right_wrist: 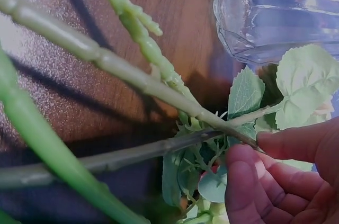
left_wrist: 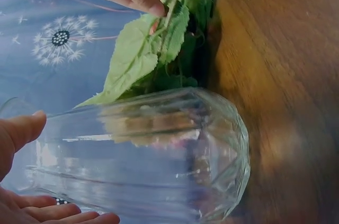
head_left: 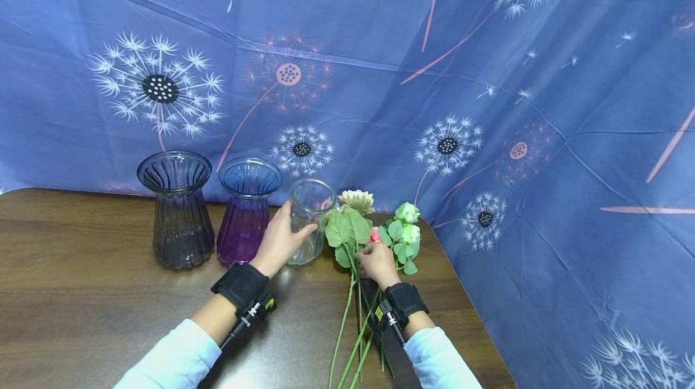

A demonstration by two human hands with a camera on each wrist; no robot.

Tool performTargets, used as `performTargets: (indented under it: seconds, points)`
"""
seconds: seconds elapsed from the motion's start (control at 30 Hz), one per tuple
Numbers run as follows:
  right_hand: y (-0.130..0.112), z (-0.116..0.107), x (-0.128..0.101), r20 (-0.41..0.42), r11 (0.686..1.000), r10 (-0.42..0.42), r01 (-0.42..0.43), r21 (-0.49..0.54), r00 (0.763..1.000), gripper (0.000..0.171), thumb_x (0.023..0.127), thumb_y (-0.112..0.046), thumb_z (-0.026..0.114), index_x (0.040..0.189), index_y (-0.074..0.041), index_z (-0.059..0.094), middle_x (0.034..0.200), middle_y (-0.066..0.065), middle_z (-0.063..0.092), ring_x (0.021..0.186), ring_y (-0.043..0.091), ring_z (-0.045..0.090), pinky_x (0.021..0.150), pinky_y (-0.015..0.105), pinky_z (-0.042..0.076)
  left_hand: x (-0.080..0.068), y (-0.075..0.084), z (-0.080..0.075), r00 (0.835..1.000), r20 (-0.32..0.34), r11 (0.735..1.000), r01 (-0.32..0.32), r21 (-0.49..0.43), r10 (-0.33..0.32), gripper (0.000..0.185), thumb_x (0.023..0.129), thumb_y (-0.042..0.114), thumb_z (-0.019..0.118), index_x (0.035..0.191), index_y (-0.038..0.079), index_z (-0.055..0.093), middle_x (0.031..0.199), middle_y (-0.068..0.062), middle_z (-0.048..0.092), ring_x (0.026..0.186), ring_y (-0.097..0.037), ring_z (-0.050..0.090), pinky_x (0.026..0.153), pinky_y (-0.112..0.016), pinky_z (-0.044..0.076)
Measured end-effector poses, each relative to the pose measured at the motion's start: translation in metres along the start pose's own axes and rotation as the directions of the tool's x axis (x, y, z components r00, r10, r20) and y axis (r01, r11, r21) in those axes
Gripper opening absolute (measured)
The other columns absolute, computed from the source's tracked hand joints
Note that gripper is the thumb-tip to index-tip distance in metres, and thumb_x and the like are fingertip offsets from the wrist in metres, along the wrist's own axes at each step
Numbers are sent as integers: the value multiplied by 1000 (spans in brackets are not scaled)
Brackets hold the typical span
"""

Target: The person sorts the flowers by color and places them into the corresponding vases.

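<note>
While the left hand (head_left: 282,239) is spread at the upright clear vase (head_left: 313,249), the right hand (head_left: 379,262) pinches a flower stem (right_wrist: 127,78) just right of the vase, long axis running front to back, leafy end pointing toward the curtain (head_left: 369,117)!

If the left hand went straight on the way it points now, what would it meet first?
The clear vase, it seems: it stands right in front of the left hand. Whether they already touch is hard to tell.
</note>
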State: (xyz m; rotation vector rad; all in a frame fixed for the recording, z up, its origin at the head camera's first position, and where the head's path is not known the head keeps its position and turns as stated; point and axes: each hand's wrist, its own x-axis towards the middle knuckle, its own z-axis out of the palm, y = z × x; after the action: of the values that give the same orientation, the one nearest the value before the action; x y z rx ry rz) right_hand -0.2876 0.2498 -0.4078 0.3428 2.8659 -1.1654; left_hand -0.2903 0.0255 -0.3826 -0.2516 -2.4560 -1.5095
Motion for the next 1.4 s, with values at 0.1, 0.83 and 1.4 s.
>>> performTargets:
  seconds: [0.1,0.83,1.4]
  points:
    - [2,0,-1,1,1000,3,-3,7,1000,15,87,-12,64,83,2,68,56,3,59,48,13,58,47,24,51,-1,0,2,1000,-9,1000,-9,-19,9,73,82,25,71,136,-8,36,133,-30,48,125,-41,46,105,-51,37]
    - [-14,-14,-8,-49,999,-31,33,28,998,16,88,-10,62,90,5,68,61,12,64,47,15,60,45,24,48,2,-3,5,999,-31,999,-43,17,43,69,83,23,70,136,-8,37,133,-30,48,122,-43,48,102,-52,39]
    - [-55,-49,-25,-208,981,-141,165,103,968,22,90,-14,61,102,3,68,78,16,68,51,11,61,48,23,51,5,-8,7,996,-42,996,-81,21,82,61,80,16,71,131,-2,44,127,-27,53,117,-43,51,99,-53,41]
